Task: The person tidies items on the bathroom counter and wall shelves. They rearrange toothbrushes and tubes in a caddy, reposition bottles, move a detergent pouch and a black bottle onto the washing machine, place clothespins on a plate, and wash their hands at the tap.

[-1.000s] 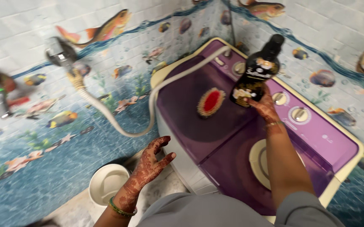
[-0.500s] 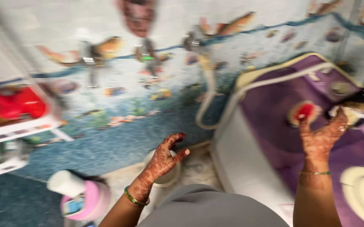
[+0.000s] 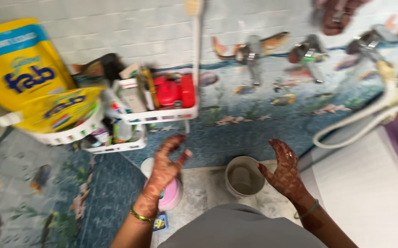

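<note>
Both hands have swung left off the purple washer: left hand [image 3: 164, 167] and right hand [image 3: 285, 172] hang open, empty. Nearest the left, the pink-and-white plastic tub [image 3: 170, 193] at lower centre looks light and slick; grip its sides.

Both hands are raised, empty, fingers spread, in the lower middle of the frame. The left hand [image 3: 166, 161] hovers above a pink-and-white plastic container [image 3: 171, 195] on the floor; the right hand [image 3: 285, 172] hangs just right of a white round plastic mug [image 3: 244, 177]. At upper left, a white wire wall shelf [image 3: 160, 115] carries a red bottle [image 3: 175, 90] and a yellow detergent pouch [image 3: 17, 64]. Chrome wall taps [image 3: 307, 53] occupy the upper right, above a white hose [image 3: 360, 121].
</note>
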Motion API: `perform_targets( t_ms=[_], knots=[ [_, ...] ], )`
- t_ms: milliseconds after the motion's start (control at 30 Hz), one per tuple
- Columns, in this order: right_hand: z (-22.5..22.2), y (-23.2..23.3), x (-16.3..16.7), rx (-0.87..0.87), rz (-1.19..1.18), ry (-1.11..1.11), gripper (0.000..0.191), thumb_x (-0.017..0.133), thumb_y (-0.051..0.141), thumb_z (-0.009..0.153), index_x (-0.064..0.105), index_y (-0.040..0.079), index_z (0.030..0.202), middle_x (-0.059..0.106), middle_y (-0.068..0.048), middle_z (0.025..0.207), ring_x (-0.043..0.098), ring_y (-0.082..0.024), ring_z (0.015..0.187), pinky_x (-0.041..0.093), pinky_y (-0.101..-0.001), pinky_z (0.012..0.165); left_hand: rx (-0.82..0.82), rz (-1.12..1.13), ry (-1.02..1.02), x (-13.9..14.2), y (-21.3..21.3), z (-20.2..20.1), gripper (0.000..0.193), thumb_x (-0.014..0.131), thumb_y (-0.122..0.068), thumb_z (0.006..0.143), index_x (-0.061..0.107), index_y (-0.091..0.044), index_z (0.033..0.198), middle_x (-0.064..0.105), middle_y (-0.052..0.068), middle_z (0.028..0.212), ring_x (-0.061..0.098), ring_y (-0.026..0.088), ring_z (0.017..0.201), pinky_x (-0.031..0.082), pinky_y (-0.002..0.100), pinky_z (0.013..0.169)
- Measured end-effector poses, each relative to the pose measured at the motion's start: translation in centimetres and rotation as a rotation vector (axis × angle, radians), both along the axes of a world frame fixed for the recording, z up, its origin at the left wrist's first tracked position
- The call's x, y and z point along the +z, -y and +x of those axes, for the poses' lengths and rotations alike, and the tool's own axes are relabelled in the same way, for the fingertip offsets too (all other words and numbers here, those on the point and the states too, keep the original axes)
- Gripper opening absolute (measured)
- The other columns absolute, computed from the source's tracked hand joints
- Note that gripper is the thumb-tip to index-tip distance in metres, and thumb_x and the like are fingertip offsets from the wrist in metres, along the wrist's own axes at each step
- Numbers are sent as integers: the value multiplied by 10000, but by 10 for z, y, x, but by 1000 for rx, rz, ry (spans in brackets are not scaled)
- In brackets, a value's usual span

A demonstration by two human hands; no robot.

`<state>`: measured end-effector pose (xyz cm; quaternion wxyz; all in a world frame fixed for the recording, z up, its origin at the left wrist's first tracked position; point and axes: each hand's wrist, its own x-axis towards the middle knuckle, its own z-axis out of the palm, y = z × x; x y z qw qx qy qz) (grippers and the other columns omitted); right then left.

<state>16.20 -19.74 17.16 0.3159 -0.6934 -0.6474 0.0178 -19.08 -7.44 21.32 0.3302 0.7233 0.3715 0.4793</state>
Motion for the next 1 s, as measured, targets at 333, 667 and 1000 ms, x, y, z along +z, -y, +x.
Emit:
perform_targets(
  t_ms=[333, 667, 1000],
  knots=[
    [-60, -27, -3, 182, -198, -27, 793, 759, 430, 803, 459, 132, 1474, 444, -133, 1513, 351, -345, 1436, 281, -497, 1170, 815, 703, 267, 34, -87, -202, 799, 854, -101, 1047, 257, -73, 1579, 351, 128, 1583, 426, 265, 1491, 403, 414, 1217],
    [-87, -39, -6, 492, -265, 185, 756, 791, 378, 785, 498, 138, 1439, 517, -133, 1438, 443, -327, 1375, 360, -470, 1121, 470, 269, -56, 64, -114, -275, 504, 872, -188, 882, 646, -8, 1295, 736, 126, 1213, 715, 229, 1121, 564, 363, 997],
    [-116, -58, -2, 582, -589, 258, 782, 781, 410, 833, 455, 195, 1510, 499, -74, 1540, 431, -280, 1411, 359, -412, 1159, 446, 204, -211, 65, -124, -295, 254, 798, -154, 901, 756, -33, 1121, 781, 138, 1050, 763, 240, 962, 567, 352, 870]
  ],
)
